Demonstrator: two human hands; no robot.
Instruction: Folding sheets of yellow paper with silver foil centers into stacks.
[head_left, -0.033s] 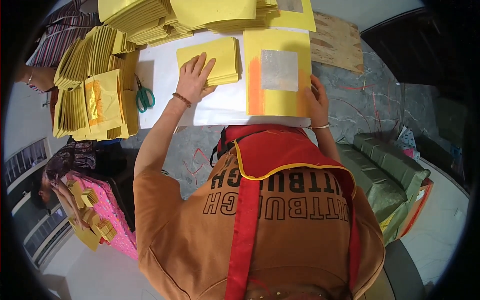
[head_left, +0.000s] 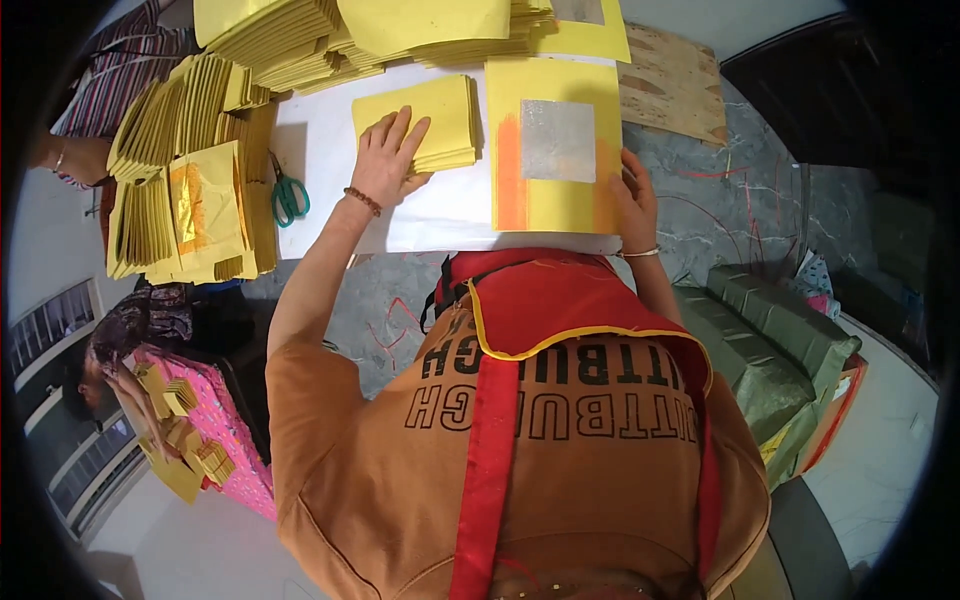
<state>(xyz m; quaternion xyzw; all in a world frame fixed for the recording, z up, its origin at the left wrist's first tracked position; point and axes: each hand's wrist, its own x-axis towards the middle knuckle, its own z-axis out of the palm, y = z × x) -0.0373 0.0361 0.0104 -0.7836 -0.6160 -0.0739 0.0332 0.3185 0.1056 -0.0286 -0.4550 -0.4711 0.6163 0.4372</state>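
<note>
My left hand [head_left: 390, 147] lies with its fingers spread on a small stack of folded yellow paper [head_left: 445, 120] on the white-topped table [head_left: 325, 205]. To its right, a larger flat pile of yellow paper sheets [head_left: 560, 210] bears a silver-grey square [head_left: 558, 140] and orange bands along its sides. My right hand [head_left: 635, 200] touches that pile's right edge, its fingers loosely bent and a little apart; its thumb is mostly hidden. Green-handled scissors [head_left: 290, 198] lie left of my left forearm.
Tall stacks of folded yellow paper [head_left: 200, 110] stand at the left, and more [head_left: 430, 25] line the far side. A co-worker's hand [head_left: 80, 158] rests by the left stacks. Another person [head_left: 125, 350] bends over a pink-covered table [head_left: 235, 450]. Green-wrapped bundles [head_left: 750, 340] sit at right.
</note>
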